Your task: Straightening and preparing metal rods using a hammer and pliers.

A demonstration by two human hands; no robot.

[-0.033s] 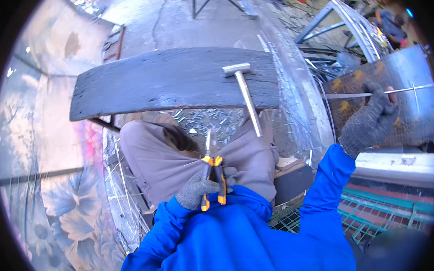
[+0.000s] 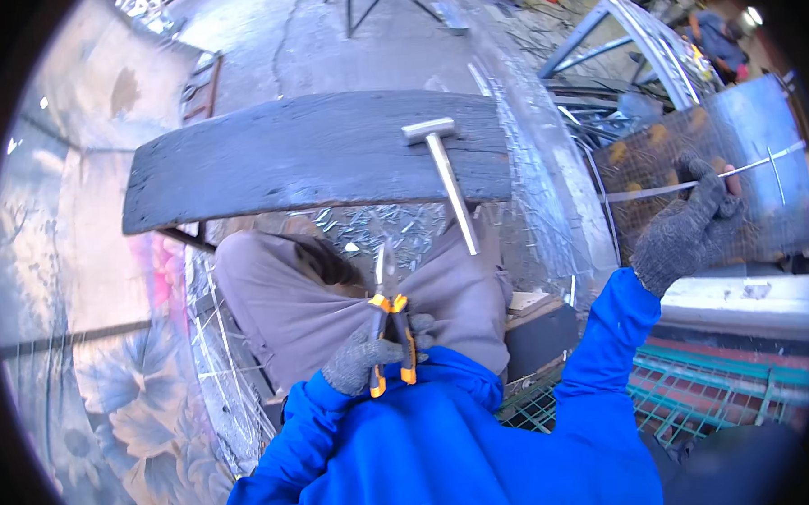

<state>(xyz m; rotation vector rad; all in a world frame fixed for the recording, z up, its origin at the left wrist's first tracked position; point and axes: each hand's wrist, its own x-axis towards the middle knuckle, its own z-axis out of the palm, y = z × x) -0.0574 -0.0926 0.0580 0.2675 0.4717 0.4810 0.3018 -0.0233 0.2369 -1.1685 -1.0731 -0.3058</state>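
Gloved in grey knit, my left hand [image 2: 358,359] rests at my lap, closed around a pair of pliers [image 2: 402,329] with orange and black handles. Their metal jaws point up and away from me. Out to the right, my right hand [image 2: 679,245], in a matching glove with a bare fingertip showing, grips a thin metal strip [image 2: 641,193] that sticks out on both sides of the fingers. A hammer [image 2: 451,189] with a metal head and handle lies on the dark wooden bench [image 2: 274,163], its handle reaching over the near edge.
Beyond my right hand stands a worn board [image 2: 749,129], with a short thin rod [image 2: 776,178] near it. Metal scraps [image 2: 412,230] litter the floor under the bench. A green wire grid [image 2: 690,389] is at lower right. Another person [image 2: 718,42] is at far right.
The strip in my right hand has tilted, its left end lower and its right end higher. The whole view has shifted slightly; the pliers stay in my left hand.
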